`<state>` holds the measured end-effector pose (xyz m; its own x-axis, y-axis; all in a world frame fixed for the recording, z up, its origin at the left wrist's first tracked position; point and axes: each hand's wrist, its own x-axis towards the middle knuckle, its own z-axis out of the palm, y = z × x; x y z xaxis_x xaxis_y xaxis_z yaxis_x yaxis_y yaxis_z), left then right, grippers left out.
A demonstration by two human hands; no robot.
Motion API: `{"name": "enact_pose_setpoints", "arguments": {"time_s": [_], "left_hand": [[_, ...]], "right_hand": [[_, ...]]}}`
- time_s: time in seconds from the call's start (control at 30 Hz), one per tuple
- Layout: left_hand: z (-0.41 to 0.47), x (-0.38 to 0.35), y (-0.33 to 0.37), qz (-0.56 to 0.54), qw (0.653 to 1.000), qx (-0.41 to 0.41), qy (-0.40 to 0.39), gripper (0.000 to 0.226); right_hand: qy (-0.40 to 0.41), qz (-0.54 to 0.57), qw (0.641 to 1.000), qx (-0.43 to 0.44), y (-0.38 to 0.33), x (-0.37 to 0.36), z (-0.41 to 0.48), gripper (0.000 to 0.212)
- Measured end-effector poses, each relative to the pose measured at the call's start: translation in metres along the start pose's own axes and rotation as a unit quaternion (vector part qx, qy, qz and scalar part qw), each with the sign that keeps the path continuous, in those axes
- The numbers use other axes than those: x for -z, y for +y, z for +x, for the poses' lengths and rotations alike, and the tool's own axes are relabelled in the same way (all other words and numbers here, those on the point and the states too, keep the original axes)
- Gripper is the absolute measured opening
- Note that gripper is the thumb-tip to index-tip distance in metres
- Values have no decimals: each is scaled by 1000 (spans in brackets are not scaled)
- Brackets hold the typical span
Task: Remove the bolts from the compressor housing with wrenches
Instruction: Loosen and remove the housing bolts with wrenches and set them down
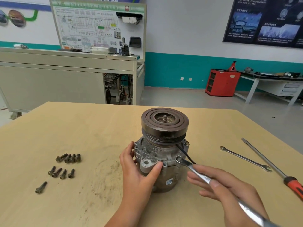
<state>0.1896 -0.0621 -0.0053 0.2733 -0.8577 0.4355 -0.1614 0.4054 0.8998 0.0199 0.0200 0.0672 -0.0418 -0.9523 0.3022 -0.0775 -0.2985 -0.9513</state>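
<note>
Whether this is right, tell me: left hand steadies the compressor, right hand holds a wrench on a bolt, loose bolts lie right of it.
Wrong side: the head view shows the loose bolts left of the compressor. The rest stands.

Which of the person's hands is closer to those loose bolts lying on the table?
Left. The left hand grips the compressor just right of the loose bolts; the right hand holds the wrench beyond the compressor, farther off.

clock around compressor [164, 145] | 10–2: bare table [98, 128], open approach | 9: loose bolts [65, 164] scattered, well apart, gap between | 7: left hand [139, 171] gripping housing blocks | 4–5: wrench [190, 166] in right hand [226, 185] blocks | 3: spare wrench [245, 158], screwdriver [265, 159] beyond open strip
</note>
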Motion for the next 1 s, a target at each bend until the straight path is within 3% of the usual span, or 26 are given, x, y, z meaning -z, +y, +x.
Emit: {"name": "enact_pose_setpoints", "arguments": {"time_s": [0.03,0.13,0.2,0.3,0.37,0.5,0.57,0.63,0.73,0.77,0.8,1.0], "left_hand": [[0,0,0,-1,1000,-1,2,90],[0,-1,0,1,1000,-6,4,88],[0,-1,0,1,1000,-5,3,89],[0,0,0,4,1000,-6,0,89],[0,0,1,0,1000,-4,-4,89],[-1,1,1,-6,1000,-2,-8,88],[-1,0,0,-8,1000,-4,-5,84],[-1,0,1,-10,1000,-2,-4,79],[-1,0,0,-12,1000,0,-2,80],[-1,1,0,-11,1000,1,-2,81],[-1,1,0,-10,1000,2,-2,83],[-1,1,1,-11,1000,6,0,90]], "right_hand": [[-9,25,1000,-10,-1,5,7,27],[-61,108,991,-45,13,30,33,47],[-83,157,982,-57,20,42,54,36],[-145,158,969,-123,23,46,94,54],[-175,177,959,-138,28,42,111,50],[-179,274,940,-96,26,35,120,39],[-192,383,901,-68,30,41,107,33],[-146,418,896,-24,25,51,75,35],[-116,314,942,-15,25,44,37,31],[-36,197,980,11,23,39,22,28],[7,126,992,22,21,35,10,35],[34,20,999,8,15,0,-7,38]]}}
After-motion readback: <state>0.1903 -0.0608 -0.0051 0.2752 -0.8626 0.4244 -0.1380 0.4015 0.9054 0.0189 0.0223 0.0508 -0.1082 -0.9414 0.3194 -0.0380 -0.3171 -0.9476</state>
